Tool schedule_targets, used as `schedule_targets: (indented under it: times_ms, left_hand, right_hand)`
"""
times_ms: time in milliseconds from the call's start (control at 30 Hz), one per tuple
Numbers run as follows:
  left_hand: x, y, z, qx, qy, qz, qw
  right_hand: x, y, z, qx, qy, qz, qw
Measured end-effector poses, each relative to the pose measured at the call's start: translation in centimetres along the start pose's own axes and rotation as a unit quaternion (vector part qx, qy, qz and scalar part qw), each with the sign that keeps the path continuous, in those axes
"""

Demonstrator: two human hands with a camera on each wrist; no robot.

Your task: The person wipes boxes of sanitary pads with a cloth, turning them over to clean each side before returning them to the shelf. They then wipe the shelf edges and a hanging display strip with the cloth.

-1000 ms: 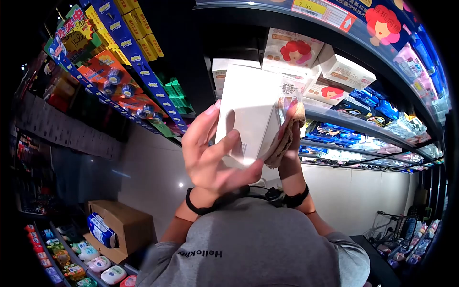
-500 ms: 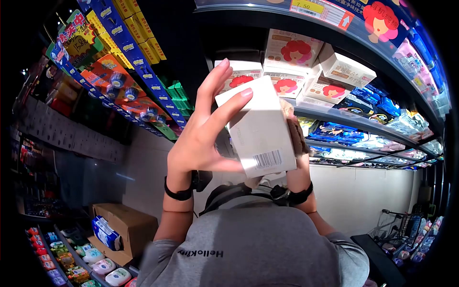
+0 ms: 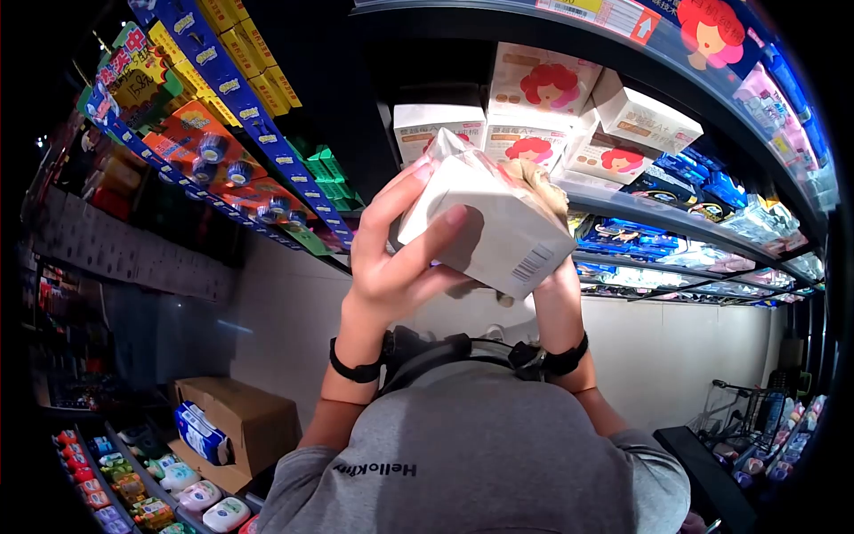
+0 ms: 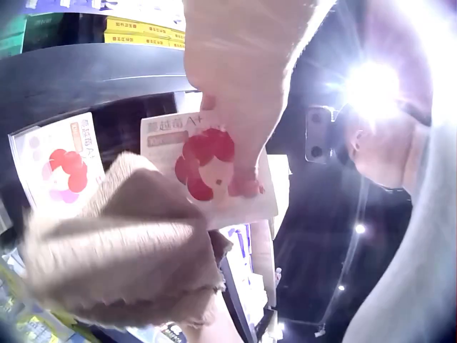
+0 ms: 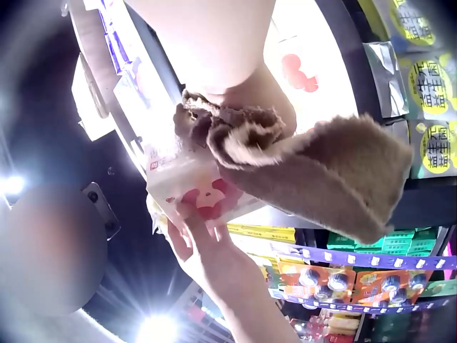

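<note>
My left hand (image 3: pixel 387 258) grips a white box (image 3: pixel 498 222) tilted in front of the shelf, its barcode end turned to the lower right. In the left wrist view, the box (image 4: pixel 214 171) shows a red-haired face print beneath the left hand (image 4: pixel 239 78). My right hand (image 3: pixel 559 298) is mostly hidden behind the box in the head view. A brown cloth (image 3: pixel 538 189) covers its fingers at the box's far side. The right wrist view shows the cloth (image 5: pixel 321 168) bunched in the right hand (image 5: pixel 235 78), against the box's edge, with a loose flap hanging away.
Similar white boxes (image 3: pixel 543 80) stand on the shelf behind, with blue packets (image 3: pixel 623 236) on lower levels to the right. Yellow boxes and a hanging display (image 3: pixel 209 147) are at the left. A cardboard carton (image 3: pixel 253 418) stands at lower left, a cart (image 3: pixel 747 409) at lower right.
The box has turned and tilted, swinging its barcode end toward the right. My left fingers have shifted lower along it, and the cloth shows above its right side.
</note>
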State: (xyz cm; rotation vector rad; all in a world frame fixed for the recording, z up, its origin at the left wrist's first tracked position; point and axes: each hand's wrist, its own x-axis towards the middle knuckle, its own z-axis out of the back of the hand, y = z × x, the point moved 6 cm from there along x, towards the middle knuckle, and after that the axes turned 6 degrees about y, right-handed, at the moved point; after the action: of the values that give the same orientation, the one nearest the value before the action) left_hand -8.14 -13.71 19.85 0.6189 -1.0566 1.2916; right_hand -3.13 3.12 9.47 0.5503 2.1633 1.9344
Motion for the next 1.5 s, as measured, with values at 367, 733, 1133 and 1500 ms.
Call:
schedule_targets:
  times_ms: [367,733,1133,1500]
  left_hand:
    - [-0.2,0.7,-0.2,-0.079,0.006,-0.009,0.997]
    - [-0.4,-1.2,1.0,-0.027,-0.09,-0.049,0.994]
    - [-1.8,-3.1,1.0,0.166,-0.107,-0.055,0.979]
    - [-1.5,-3.8,0.7,0.088,-0.09,-0.064,0.99]
  right_hand:
    - [-6.7,0.0,0.2,0.219,-0.087,-0.063,0.97]
    - [-6.9,-2.9,0.7,0.2,0.02,-0.02,0.979]
    - [-6.9,-1.7,0.5,0.23,-0.012,-0.001,0.973]
    - [-5.8,-4.6,1.9,0.284,0.003,0.035,0.958]
